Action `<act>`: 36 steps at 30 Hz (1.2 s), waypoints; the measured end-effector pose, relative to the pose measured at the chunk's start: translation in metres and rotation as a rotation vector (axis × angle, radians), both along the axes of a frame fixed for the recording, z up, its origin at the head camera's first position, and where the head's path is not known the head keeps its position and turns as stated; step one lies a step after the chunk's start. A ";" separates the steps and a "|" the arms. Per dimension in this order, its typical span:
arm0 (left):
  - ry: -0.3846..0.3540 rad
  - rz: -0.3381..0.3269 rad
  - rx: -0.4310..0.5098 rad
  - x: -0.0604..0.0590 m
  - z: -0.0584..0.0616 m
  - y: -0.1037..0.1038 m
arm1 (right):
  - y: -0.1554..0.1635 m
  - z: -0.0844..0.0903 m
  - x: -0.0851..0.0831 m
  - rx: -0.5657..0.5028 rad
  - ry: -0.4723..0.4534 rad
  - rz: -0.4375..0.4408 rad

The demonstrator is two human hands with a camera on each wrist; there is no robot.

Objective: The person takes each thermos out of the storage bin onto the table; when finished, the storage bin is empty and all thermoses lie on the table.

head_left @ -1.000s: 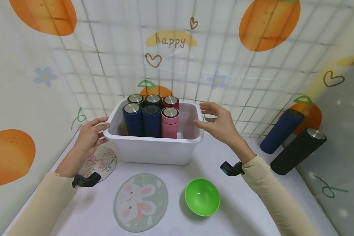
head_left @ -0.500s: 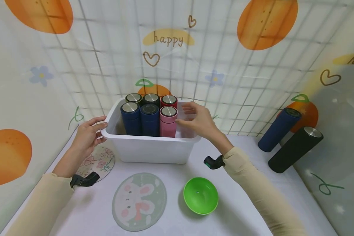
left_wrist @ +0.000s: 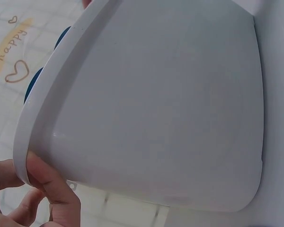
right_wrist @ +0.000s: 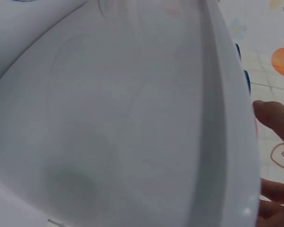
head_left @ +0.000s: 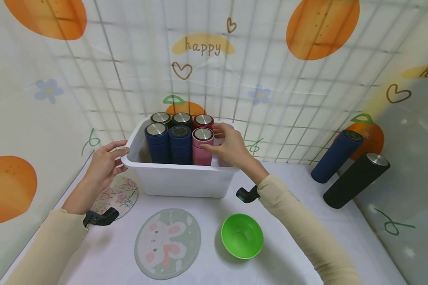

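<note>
A white bin (head_left: 178,169) stands at the back middle of the table with several flasks upright in its left half. My right hand (head_left: 229,147) reaches into the bin and grips the pink flask (head_left: 199,156) near its top, thumb in front and fingers behind. Beside that flask stand two navy flasks (head_left: 158,145), with a red flask (head_left: 204,120) and two dark ones behind. My left hand (head_left: 105,164) holds the bin's left rim; the left wrist view shows its thumb (left_wrist: 57,191) pressed on the bin (left_wrist: 156,109) corner. The right wrist view shows mostly the bin wall (right_wrist: 132,118) and fingertips (right_wrist: 273,118).
A green bowl (head_left: 242,236) sits in front of the bin to the right, with a rabbit mat (head_left: 167,243) beside it and a flower mat (head_left: 119,194) under my left wrist. A navy flask (head_left: 337,156) and a black flask (head_left: 356,180) lean against the right wall.
My right hand moved left from beside the bin's right rim, went into the bin and took hold of the pink flask. The left hand stayed on the rim.
</note>
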State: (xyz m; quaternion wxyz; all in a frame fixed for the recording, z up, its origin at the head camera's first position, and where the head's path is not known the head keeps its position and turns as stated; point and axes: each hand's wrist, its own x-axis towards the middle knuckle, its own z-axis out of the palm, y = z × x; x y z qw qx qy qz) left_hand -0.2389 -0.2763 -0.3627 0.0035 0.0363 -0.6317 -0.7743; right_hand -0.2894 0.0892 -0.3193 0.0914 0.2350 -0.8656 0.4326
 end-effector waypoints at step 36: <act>0.000 -0.008 -0.013 0.000 0.000 0.000 | -0.012 -0.012 0.000 0.027 -0.060 0.019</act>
